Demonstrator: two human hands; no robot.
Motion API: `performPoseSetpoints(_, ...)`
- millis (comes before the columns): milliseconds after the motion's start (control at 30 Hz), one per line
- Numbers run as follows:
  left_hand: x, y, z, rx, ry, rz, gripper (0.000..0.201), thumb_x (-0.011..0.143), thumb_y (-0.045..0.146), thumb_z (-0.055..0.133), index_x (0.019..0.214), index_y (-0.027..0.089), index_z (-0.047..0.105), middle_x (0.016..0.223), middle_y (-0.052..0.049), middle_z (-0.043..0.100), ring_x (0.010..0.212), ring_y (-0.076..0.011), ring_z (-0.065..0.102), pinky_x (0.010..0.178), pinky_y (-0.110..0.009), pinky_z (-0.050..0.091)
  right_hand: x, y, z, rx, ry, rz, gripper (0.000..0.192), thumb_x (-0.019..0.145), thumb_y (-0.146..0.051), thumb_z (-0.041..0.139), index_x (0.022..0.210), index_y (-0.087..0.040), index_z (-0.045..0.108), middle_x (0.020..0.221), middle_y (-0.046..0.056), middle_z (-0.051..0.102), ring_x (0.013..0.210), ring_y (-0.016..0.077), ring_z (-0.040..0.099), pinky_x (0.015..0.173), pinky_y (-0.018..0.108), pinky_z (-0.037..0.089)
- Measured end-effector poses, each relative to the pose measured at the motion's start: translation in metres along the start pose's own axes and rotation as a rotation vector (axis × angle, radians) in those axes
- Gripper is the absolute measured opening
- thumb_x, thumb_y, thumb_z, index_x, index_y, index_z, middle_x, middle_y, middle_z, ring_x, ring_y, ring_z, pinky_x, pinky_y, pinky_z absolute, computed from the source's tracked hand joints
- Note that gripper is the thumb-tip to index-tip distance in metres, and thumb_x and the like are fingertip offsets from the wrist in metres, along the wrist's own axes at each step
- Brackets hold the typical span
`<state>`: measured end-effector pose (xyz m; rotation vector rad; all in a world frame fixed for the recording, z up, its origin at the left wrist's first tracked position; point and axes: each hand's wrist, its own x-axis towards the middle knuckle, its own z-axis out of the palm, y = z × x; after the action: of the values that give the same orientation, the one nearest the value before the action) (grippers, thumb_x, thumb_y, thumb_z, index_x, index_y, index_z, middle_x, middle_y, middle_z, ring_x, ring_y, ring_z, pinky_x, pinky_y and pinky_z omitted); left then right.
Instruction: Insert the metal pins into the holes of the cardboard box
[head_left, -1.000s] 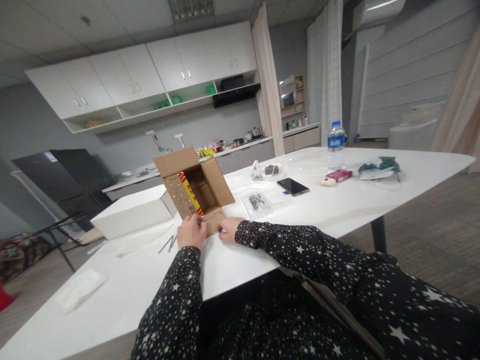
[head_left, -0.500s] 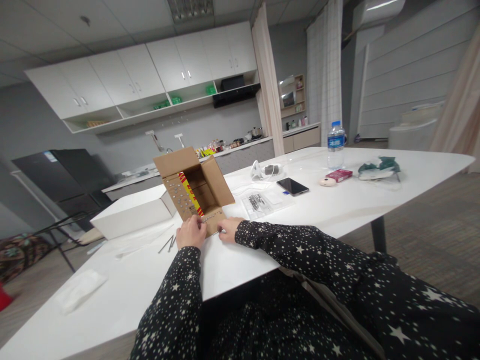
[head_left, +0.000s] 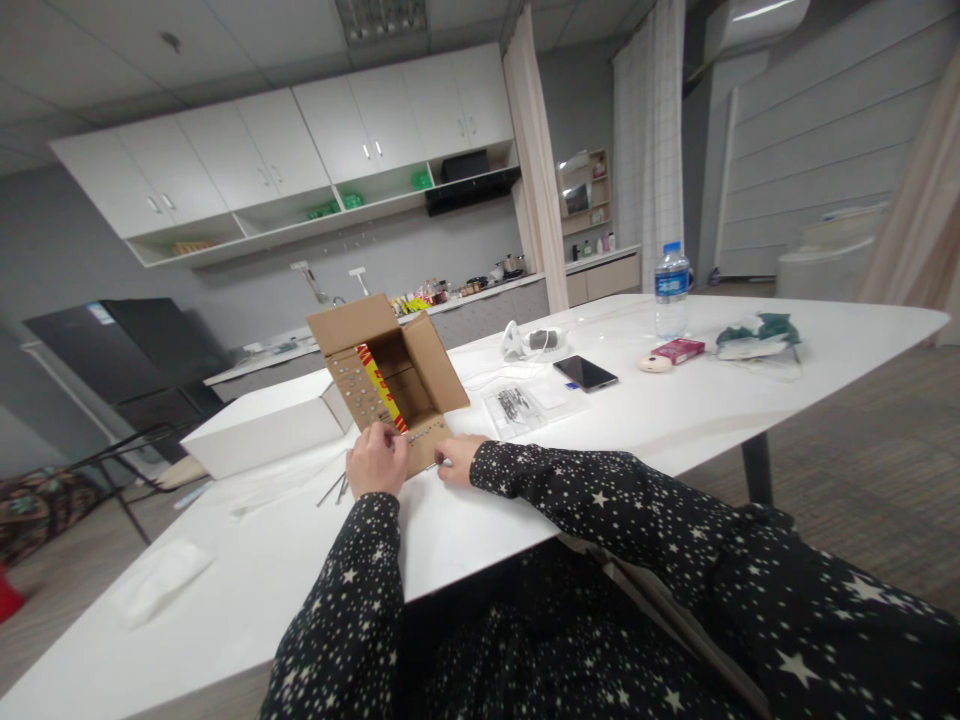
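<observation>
An open brown cardboard box (head_left: 397,380) lies on its side on the white table (head_left: 675,420), its flaps studded with rows of small metal pieces. My left hand (head_left: 376,463) rests against the box's near flap, fingers curled on its edge. My right hand (head_left: 457,458) lies on the table at the flap's right corner, pinching a thin metal pin; whether it touches the flap is unclear. Two loose metal pins (head_left: 335,488) lie just left of my left hand.
A white box (head_left: 262,430) stands left of the cardboard one. A clear bag of small metal parts (head_left: 516,406), a phone (head_left: 586,372), a water bottle (head_left: 672,290), a red packet (head_left: 678,350) and a green cloth (head_left: 757,333) lie further right. A white tissue (head_left: 157,582) lies near left.
My left hand has shifted slightly left and up along the flap. The right hand and box have stayed put.
</observation>
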<state>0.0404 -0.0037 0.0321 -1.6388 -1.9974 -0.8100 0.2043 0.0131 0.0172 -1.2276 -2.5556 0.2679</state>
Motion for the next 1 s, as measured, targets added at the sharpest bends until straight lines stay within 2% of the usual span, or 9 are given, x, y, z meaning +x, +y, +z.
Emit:
performPoseSetpoints(167,0.000,-0.002,-0.001,-0.053,0.066,0.040,0.016,0.078,0.029,0.042,0.084,0.020,0.055,0.089,-0.007,0.062,0.092,-0.0226,0.058,0.082,-0.035,0.041,-0.001,0.000,-0.001,0.001,-0.003,-0.002,0.032,0.076,-0.037,0.048,0.101,-0.025,0.063,0.102,0.008,0.066,0.089,0.0241,0.063,0.071,0.033,0.046)
performPoseSetpoints(333,0.000,-0.003,0.004,-0.200,0.082,0.186,0.013,0.078,0.028,0.043,0.081,0.020,0.053,0.081,-0.004,0.061,0.083,-0.0181,0.057,0.081,-0.030,0.043,-0.001,-0.001,-0.003,0.004,-0.012,0.003,0.033,0.076,-0.036,0.049,0.103,-0.024,0.063,0.102,0.009,0.066,0.091,0.0245,0.063,0.070,0.033,0.046)
performPoseSetpoints(600,-0.003,-0.003,0.013,-0.343,-0.019,0.337,0.009,0.073,0.025,0.048,0.078,0.021,0.054,0.076,-0.002,0.060,0.075,-0.0161,0.054,0.074,-0.028,0.044,0.002,0.001,0.002,0.000,0.020,-0.002,0.031,0.076,-0.036,0.049,0.100,-0.024,0.065,0.098,0.008,0.067,0.086,0.0242,0.064,0.068,0.032,0.048)
performPoseSetpoints(1000,-0.005,-0.001,0.012,-0.337,-0.241,0.364,0.012,0.073,0.025,0.048,0.077,0.019,0.058,0.076,-0.002,0.063,0.070,-0.0142,0.054,0.069,-0.027,0.044,0.004,0.001,0.002,0.011,0.001,-0.023,0.033,0.076,-0.037,0.049,0.100,-0.021,0.064,0.096,0.010,0.068,0.086,0.0266,0.065,0.068,0.035,0.051)
